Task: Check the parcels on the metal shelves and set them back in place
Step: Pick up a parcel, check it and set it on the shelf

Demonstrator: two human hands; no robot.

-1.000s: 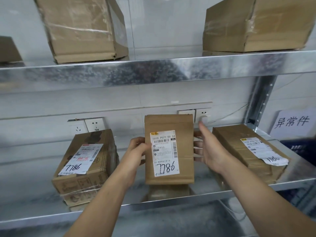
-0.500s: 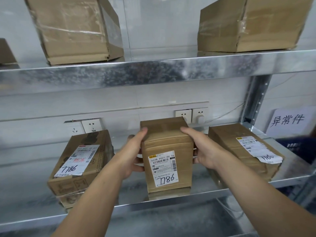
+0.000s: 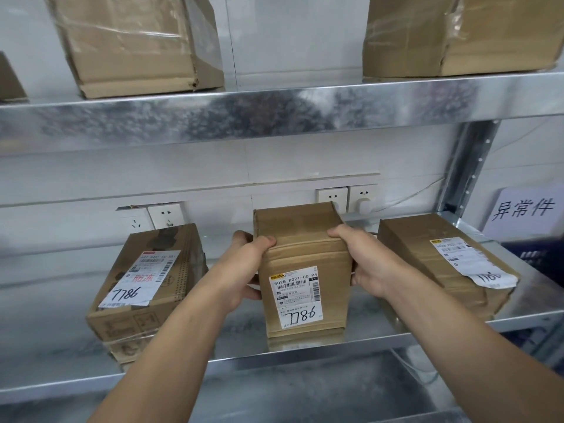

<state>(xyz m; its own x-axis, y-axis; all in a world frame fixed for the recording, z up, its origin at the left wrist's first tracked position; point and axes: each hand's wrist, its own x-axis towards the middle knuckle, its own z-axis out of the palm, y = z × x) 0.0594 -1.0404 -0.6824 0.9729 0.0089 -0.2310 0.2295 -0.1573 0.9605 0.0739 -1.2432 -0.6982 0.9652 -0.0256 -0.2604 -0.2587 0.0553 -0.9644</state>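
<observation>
Left hand point(image 3: 244, 270): holds the left side of the middle parcel point(image 3: 305, 251), thumb over the top front edge, fingers curled round the side.
Right hand point(image 3: 366, 264): holds the right side of the same parcel, thumb on top; the fingers go behind the side and are mostly hidden.
Grip: both hands closed on the parcel, one on each side.
Middle parcel: brown cardboard, upright, slightly tilted back. It is in the middle of the lower shelf point(image 3: 45, 331), near the front edge. The bottom seems to touch the shelf.
Its label point(image 3: 296, 297): white, on the front face, w/ barcode and a handwritten no. that reads 7786 upside down.
Left parcel point(image 3: 171, 248): lies flat on the same shelf, apart from the left hand. Its label also says 7786.
Right parcel point(image 3: 421, 248): lies flat just beside the right hand. Its label hangs over the front corner, no. not fully readable.
Wall behind: sockets point(image 3: 166, 215), one at right w/ a white plug point(image 3: 364, 206).
Upper shelf point(image 3: 274, 114): two more brown parcels, left point(image 3: 137, 44) and right point(image 3: 457, 35).
Far right: shelf post point(image 3: 467, 166), and a white sign point(image 3: 525, 209) w/ handwritten characters.
</observation>
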